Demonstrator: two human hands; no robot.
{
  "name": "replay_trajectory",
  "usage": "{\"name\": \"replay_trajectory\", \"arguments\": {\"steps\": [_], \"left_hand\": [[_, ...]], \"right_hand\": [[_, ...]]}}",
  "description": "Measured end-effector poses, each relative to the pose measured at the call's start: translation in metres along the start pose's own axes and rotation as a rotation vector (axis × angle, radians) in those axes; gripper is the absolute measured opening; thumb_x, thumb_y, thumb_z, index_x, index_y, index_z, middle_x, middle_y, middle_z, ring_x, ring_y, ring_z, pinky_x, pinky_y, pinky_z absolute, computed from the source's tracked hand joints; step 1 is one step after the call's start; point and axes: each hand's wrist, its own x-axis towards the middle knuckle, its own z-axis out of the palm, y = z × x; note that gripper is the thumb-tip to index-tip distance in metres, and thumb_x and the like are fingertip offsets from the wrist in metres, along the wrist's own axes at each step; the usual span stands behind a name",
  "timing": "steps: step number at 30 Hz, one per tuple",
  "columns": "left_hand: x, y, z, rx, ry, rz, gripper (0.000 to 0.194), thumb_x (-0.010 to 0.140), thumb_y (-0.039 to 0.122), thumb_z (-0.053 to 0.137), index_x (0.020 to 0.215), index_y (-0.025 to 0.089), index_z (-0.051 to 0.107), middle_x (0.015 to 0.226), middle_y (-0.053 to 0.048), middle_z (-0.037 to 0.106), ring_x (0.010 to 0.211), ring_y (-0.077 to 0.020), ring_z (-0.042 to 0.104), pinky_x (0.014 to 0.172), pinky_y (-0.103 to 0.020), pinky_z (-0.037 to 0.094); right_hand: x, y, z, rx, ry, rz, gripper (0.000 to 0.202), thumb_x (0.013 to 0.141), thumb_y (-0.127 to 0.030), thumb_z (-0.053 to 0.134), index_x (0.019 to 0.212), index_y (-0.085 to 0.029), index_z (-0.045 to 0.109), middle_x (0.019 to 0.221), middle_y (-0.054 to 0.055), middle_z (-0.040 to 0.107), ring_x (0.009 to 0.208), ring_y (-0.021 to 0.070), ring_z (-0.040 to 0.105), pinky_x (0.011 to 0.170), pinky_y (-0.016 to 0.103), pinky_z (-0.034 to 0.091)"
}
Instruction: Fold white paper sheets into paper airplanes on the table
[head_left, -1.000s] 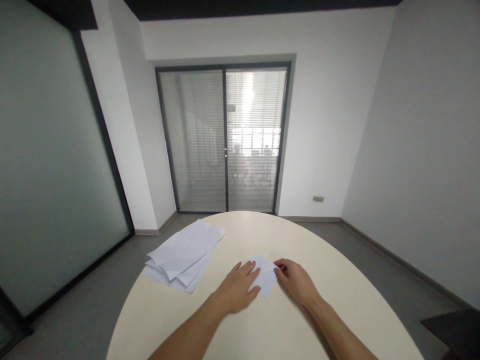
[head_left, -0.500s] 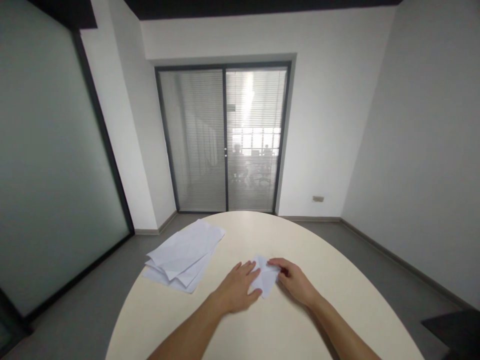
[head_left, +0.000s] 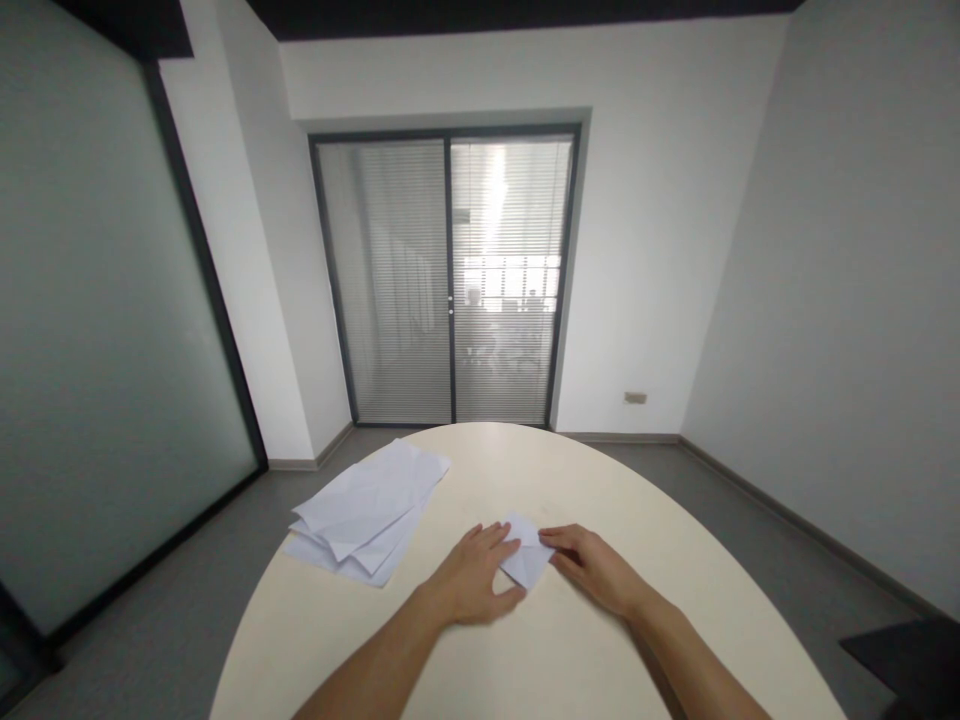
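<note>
Frosted glass panel [head_left: 112,300] took up the far left of the room, set in a thick black frame, with gray floor [head_left: 172,600] running along below it. Next over, some loose white sheets [head_left: 375,505] sat in a messy pile near the left edge of a round, cream-colored counter [head_left: 487,665], corners fanned out every which way. Behind the counter's far edge was a dark-framed glass partition [head_left: 450,280] with blinds, its right half way brighter than the left.

Around the middle, the left hand [head_left: 474,575] was laid out flat, fingers spread and not gripping anything, with its fingertips over the left side of a small folded paper [head_left: 529,562]. That little paper was on the counter right between the two hands, to the right of the pile and well apart from it, with a crease line showing across it. The right hand [head_left: 596,568] came in from the other side, fingers bent and tips touching the paper's right edge. Couldn't tell if it was actually pinching it or just resting there.

Further right, a small wall plate [head_left: 635,398] sat low on the white back wall [head_left: 667,220], and something black [head_left: 907,655], cut off by the frame, poked in at the bottom right corner.
</note>
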Motion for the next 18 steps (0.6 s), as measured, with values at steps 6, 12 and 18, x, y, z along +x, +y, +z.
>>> {"name": "replay_trajectory", "arguments": {"steps": [6,12,18], "left_hand": [[0.003,-0.007,0.005,-0.079,0.092,0.007,0.052,0.085,0.033,0.059,0.135,0.021,0.051,0.144,-0.008,0.049,0.132,-0.0225,0.045,0.116,-0.044,0.025],[0.011,-0.012,0.003,-0.154,0.169,-0.132,0.035,0.090,0.016,0.045,0.117,0.026,0.066,0.115,-0.002,0.070,0.105,-0.0188,0.063,0.104,-0.035,0.040],[0.012,-0.009,-0.005,-0.251,0.276,-0.222,0.028,0.095,0.028,0.046,0.108,0.022,0.070,0.098,-0.004,0.074,0.088,-0.0198,0.067,0.078,-0.026,0.048]], "right_hand": [[0.000,0.014,-0.002,-0.031,0.039,-0.020,0.037,0.093,-0.040,0.045,0.112,-0.024,0.072,0.108,0.008,0.073,0.099,0.0251,0.065,0.091,0.037,0.049],[0.000,0.014,-0.005,0.017,0.065,0.036,0.038,0.095,-0.045,0.043,0.108,-0.024,0.072,0.099,0.007,0.074,0.089,0.0234,0.066,0.080,0.034,0.050],[0.003,0.010,-0.007,0.095,0.193,0.091,0.042,0.094,-0.051,0.042,0.106,-0.022,0.069,0.098,0.008,0.072,0.086,0.0219,0.063,0.078,0.032,0.048]]}}
